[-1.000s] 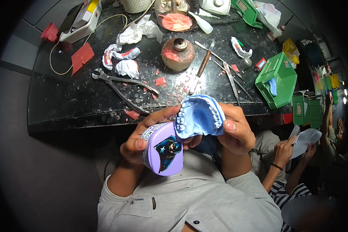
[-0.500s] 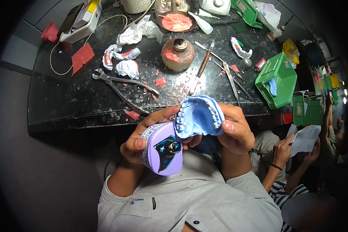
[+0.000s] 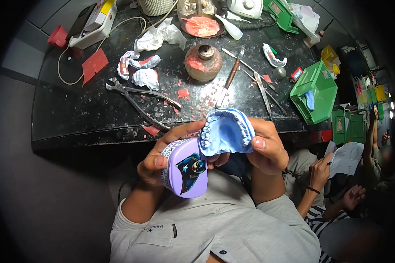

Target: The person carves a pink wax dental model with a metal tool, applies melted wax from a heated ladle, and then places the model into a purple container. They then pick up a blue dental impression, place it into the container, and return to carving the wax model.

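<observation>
My left hand (image 3: 156, 160) is closed around a lilac plastic box (image 3: 197, 188), whose lid carries a picture of a hooded figure. In my right hand (image 3: 271, 151) is a light-blue plaster dental cast (image 3: 227, 142), its teeth and palate turned up towards me. The thumb rests on the cast's right side. Box and cast are side by side, the cast's left edge close against the lid, and my left index fingertip lies near the cast's teeth. My fingers below both things are largely hidden.
Pliers (image 3: 129, 90), plaster pieces (image 3: 145, 79) and a red wax sheet (image 3: 95, 65) lie on the black bench (image 3: 66, 125). Around its middle are a burner (image 3: 203, 63), a wooden-handled knife (image 3: 231, 76) and tweezers (image 3: 263, 94). A green bin (image 3: 318, 85) stands right; another person holds paper (image 3: 346, 160).
My hands, the box and the cast are almost unmoved. At the right, the other person's lower hand has come off the paper and opened, and the sheet has tilted.
</observation>
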`<action>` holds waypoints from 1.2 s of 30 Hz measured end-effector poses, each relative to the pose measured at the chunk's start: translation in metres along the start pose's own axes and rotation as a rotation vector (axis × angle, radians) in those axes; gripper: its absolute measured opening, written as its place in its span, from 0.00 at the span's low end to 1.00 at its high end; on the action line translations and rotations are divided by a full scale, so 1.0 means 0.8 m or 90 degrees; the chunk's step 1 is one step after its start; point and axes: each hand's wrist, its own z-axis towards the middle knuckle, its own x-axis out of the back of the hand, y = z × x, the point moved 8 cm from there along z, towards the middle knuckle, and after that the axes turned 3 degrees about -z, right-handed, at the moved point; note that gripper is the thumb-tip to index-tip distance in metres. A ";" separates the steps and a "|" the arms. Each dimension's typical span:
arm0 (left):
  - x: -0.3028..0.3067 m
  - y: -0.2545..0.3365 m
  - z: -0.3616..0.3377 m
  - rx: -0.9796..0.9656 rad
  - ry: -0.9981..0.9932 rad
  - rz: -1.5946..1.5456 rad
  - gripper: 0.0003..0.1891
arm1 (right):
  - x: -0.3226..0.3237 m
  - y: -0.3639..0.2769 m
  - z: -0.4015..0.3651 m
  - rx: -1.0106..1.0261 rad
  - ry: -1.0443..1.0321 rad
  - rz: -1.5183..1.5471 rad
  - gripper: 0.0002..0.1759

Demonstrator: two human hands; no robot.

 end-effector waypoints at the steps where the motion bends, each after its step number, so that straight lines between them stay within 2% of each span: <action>1: 0.000 0.000 0.000 0.001 0.001 0.000 0.48 | 0.000 0.000 0.000 0.000 0.000 0.000 0.38; 26: -0.002 -0.001 0.004 0.004 0.006 -0.022 0.48 | 0.007 0.003 -0.002 0.000 0.025 -0.006 0.36; 28: -0.004 0.001 0.007 -0.015 0.031 0.008 0.52 | 0.008 0.004 -0.002 -0.002 0.023 -0.008 0.36; 31: -0.003 0.001 0.006 -0.014 0.052 0.029 0.52 | 0.007 0.004 -0.001 -0.002 0.016 -0.001 0.35; 36: 0.001 0.001 0.004 -0.004 0.022 0.005 0.49 | 0.007 0.006 -0.002 -0.002 0.019 -0.006 0.36</action>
